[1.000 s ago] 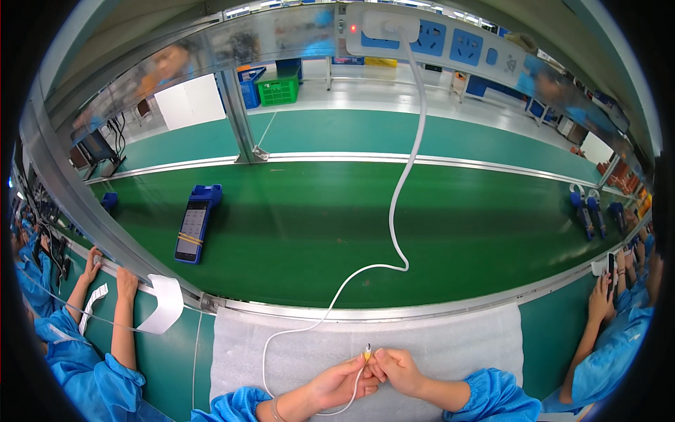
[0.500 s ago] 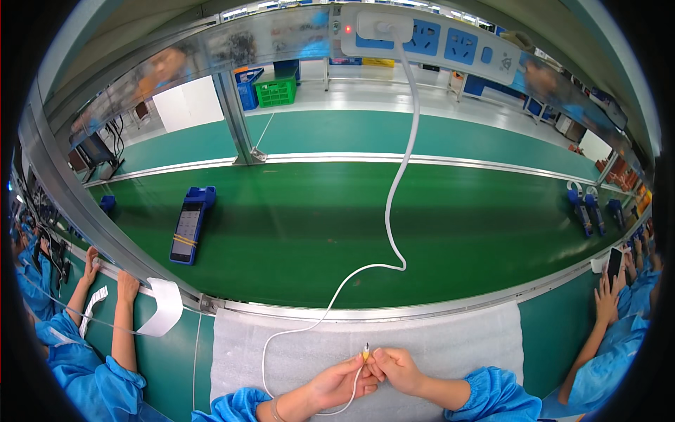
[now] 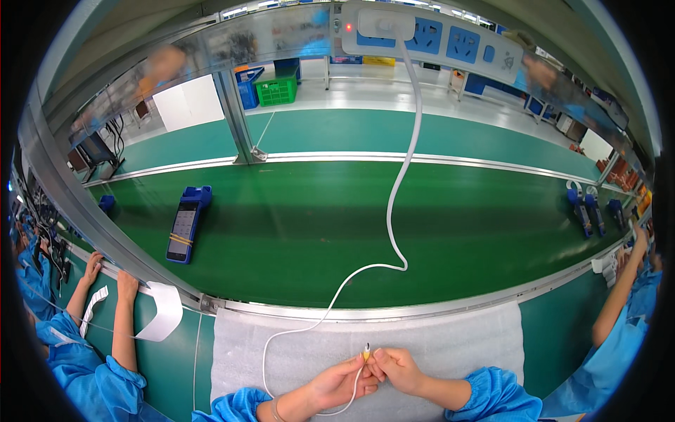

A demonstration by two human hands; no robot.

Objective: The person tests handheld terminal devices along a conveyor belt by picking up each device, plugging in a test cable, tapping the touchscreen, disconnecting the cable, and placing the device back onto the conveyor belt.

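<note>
My left hand point(image 3: 339, 382) and my right hand point(image 3: 397, 368) meet over a white foam mat point(image 3: 450, 337), fingertips together. Both pinch the end of a thin white cable point(image 3: 299, 330), whose small yellowish plug point(image 3: 366, 349) sticks up between them. The cable loops left over the mat, crosses the green conveyor belt point(image 3: 295, 239) and thickens as it rises to a white adapter point(image 3: 385, 22) plugged into an overhead power strip point(image 3: 436, 35) with a red light.
A blue handheld terminal point(image 3: 187, 224) lies on the belt at left, two more blue devices point(image 3: 585, 205) at far right. A co-worker's hands point(image 3: 105, 281) rest on the belt rail at left with a white strip point(image 3: 163, 309); another person's arm point(image 3: 619, 295) reaches in at right.
The blue terminal has drifted slightly left along the belt. My hands stay together on the cable end.
</note>
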